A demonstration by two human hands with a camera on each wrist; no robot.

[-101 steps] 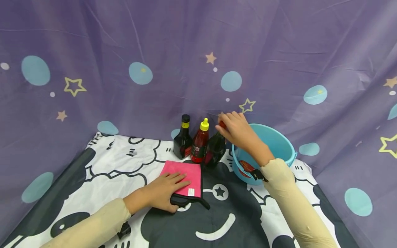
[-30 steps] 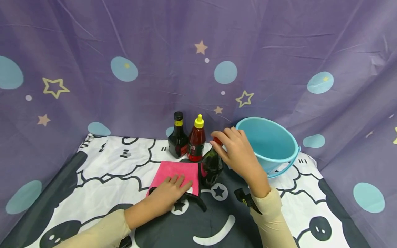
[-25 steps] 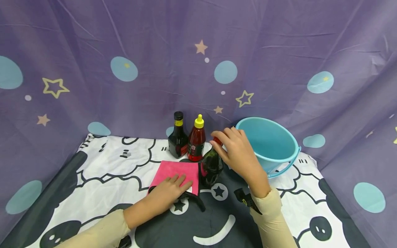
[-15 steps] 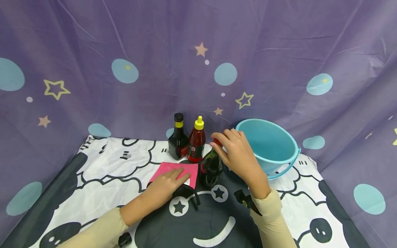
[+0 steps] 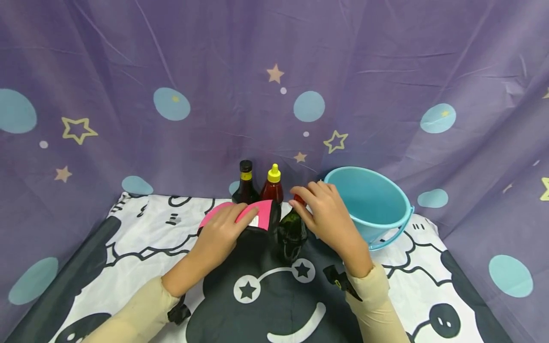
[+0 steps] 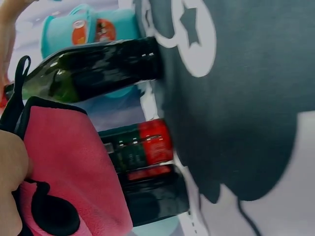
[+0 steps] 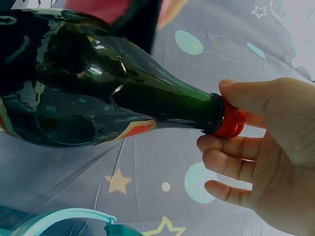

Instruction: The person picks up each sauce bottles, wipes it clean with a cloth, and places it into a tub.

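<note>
My left hand (image 5: 218, 233) grips a pink cloth (image 5: 265, 209) with black edging and a white label, lifted up in front of two bottles. In the left wrist view the pink cloth (image 6: 74, 152) hangs from the fingers, its black loop sticking up. My right hand (image 5: 326, 216) pinches the red cap (image 7: 232, 120) of a dark green glass bottle (image 5: 292, 236) between thumb and fingers. This bottle stands upright just right of the cloth. Behind the cloth are a dark bottle (image 5: 245, 191) with a black cap and a red sauce bottle (image 5: 272, 191) with a yellow nozzle, their lower parts hidden.
A light blue bucket (image 5: 363, 230) stands to the right, behind my right hand; the left wrist view shows red printing on its side. Black, white and grey cartoon cloth (image 5: 283, 295) covers the table. A purple patterned curtain (image 5: 240, 71) rises at the back.
My left hand, which lay flat on the pink cloth, has gripped and raised it. Earlier, the right hand brought the green bottle nearer. The bucket now shows without the arm across it.
</note>
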